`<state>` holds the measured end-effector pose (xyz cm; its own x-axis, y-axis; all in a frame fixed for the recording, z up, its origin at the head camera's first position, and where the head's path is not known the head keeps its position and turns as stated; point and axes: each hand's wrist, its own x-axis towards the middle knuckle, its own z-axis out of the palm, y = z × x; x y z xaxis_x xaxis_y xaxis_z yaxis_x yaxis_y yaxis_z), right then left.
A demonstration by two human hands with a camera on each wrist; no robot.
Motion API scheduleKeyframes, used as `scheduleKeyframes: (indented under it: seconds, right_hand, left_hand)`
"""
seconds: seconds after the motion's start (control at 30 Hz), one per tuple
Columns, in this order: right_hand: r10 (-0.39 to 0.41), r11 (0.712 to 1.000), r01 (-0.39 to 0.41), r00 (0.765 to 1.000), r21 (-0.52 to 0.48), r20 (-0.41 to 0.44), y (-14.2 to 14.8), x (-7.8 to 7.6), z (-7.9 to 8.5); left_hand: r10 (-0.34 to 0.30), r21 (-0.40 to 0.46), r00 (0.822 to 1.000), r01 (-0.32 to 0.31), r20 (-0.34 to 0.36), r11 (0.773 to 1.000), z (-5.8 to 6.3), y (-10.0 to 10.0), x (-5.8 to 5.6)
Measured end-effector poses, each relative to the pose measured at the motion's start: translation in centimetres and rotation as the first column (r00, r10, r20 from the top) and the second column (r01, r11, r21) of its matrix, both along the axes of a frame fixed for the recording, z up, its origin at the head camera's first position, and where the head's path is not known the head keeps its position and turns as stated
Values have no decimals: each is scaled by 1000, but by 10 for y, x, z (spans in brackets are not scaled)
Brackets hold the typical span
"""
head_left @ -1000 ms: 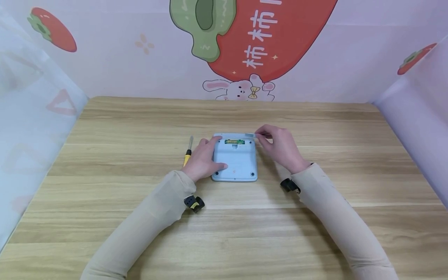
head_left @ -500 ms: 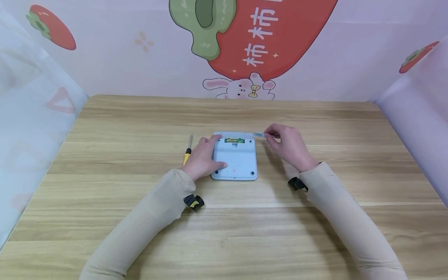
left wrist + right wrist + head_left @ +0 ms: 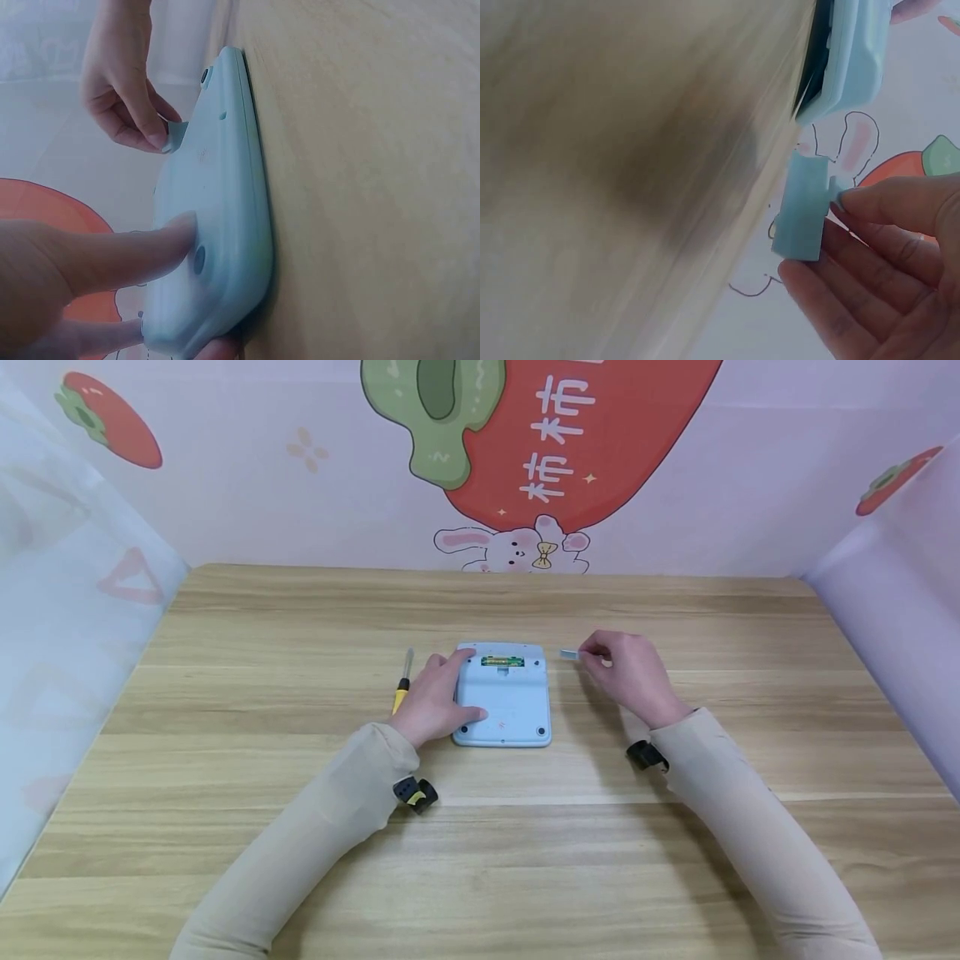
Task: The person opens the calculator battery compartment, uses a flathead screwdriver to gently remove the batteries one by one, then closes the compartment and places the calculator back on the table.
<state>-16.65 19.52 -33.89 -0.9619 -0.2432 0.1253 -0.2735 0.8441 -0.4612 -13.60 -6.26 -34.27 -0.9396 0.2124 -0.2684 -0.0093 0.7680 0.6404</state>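
A light blue calculator [image 3: 504, 700] lies face down on the table, its back and dark rubber feet showing. In its open battery compartment near the far edge sits a green and gold battery [image 3: 497, 662]. My left hand [image 3: 433, 700] grips the calculator's left side, thumb on the back near one foot and fingers around the edge, as the left wrist view shows. To the right of the calculator, my right hand [image 3: 632, 672] pinches the small light blue battery cover [image 3: 804, 208] between thumb and fingers, held apart from the calculator and above the table.
Just left of the calculator, a screwdriver [image 3: 401, 697] with a yellow and black handle lies partly behind my left hand, its shaft pointing away. Printed cloth [image 3: 300, 510] stands behind the wooden table [image 3: 480, 860] and along both sides.
My right hand has moved to the right with the battery cover, from over the calculator's far right corner to beside it. My left hand has stayed on the calculator.
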Motion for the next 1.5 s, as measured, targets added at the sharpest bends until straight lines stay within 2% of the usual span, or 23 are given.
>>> scheduleKeyframes:
  seconds: [0.2, 0.5, 0.73, 1.07, 1.5]
  right_hand:
    - [-69, 997, 68, 997, 24, 42, 5, 0, 0]
    - [-92, 996, 91, 996, 17, 16, 13, 0, -1]
    - [-90, 995, 88, 995, 42, 54, 15, 2, 3]
    - [-47, 996, 39, 993, 78, 109, 15, 3, 5]
    - [-36, 989, 17, 992, 150, 122, 14, 3, 2]
  left_hand:
    - [5, -1, 1000, -5, 7, 1000, 1, -1, 1]
    - [2, -8, 1000, -2, 6, 1000, 0, 0, 0]
    - [4, -9, 1000, -4, 6, 1000, 1, 0, 0]
    - [-4, -4, 1000, 4, -2, 1000, 1, 0, 1]
    - [1, -1, 1000, -1, -1, 1000, 2, 0, 1]
